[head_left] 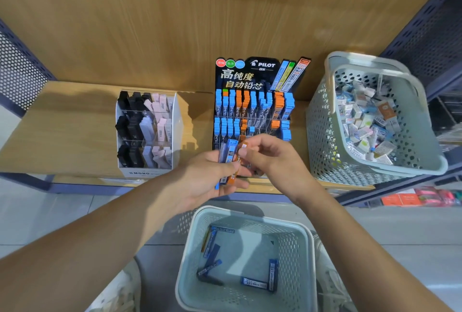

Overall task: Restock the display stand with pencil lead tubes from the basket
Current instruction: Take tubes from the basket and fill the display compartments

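Fingers (254, 142) of the right hand (272, 159) pinch an orange-capped tube (243, 146); the left hand (205, 179) grips a fan of slim blue and orange lead tubes (230, 155) marked HB.

One camera sits on the person's head. It looks forward and down, close over the shelf (62, 124), the display stand (260, 71) and the basket (250, 254) below.

The shelf (62, 124) and back panel (175, 11) are matt wood-grain board. The lower basket (200, 221) and right basket (333, 91) are pale perforated plastic with a soft sheen. The display stand (250, 74) has a glossy printed header and clear plastic dividers. The pencil lead tubes (273, 274) look like smooth plastic. The side panel (430, 31) looks like dark perforated metal.
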